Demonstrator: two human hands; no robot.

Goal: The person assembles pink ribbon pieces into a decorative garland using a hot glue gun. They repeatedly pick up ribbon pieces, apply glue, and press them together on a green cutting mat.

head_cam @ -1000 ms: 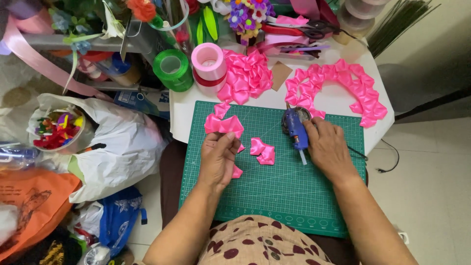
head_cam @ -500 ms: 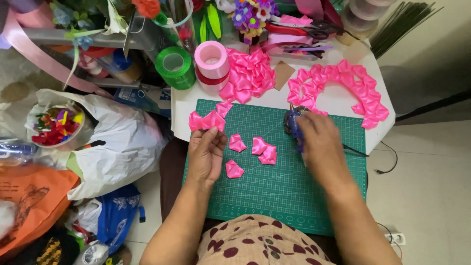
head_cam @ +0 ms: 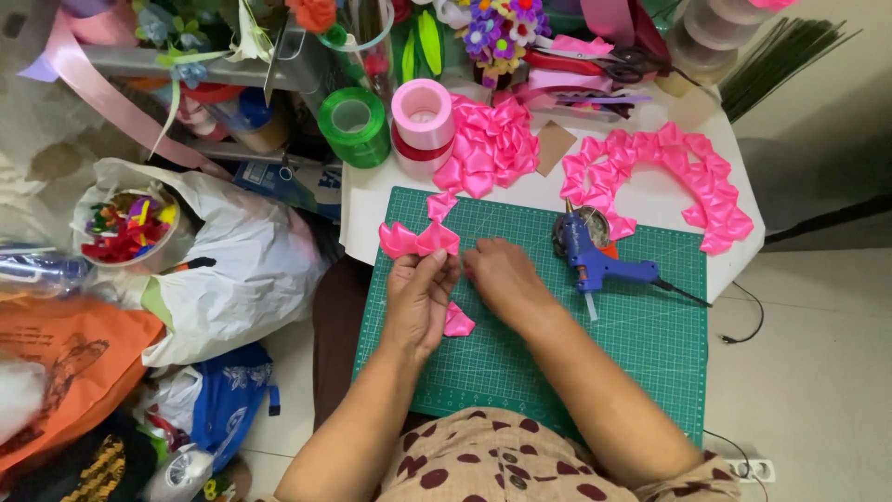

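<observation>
My left hand (head_cam: 418, 293) holds a strip of joined pink ribbon petals (head_cam: 416, 239) by its lower edge, over the left part of the green cutting mat (head_cam: 595, 353). My right hand (head_cam: 497, 274) is right beside it with its fingers curled in against the left hand's fingertips; what it pinches is hidden. One loose folded pink petal (head_cam: 457, 323) lies on the mat just below both hands. A blue glue gun (head_cam: 595, 262) lies on the mat to the right of my right hand, apart from it.
A curved row of pink petals (head_cam: 669, 172) and a pink petal cluster (head_cam: 488, 144) lie on the white table (head_cam: 372, 200). Pink (head_cam: 423, 113) and green (head_cam: 351, 123) ribbon spools stand behind. Scissors (head_cam: 595, 65), artificial flowers, a white bag (head_cam: 242, 270) and an orange bag (head_cam: 65, 363) fill the left.
My right hand let go of the glue gun, which now lies on the mat, and moved left to meet my left hand. The left hand lifted the petal strip; fewer loose petals show.
</observation>
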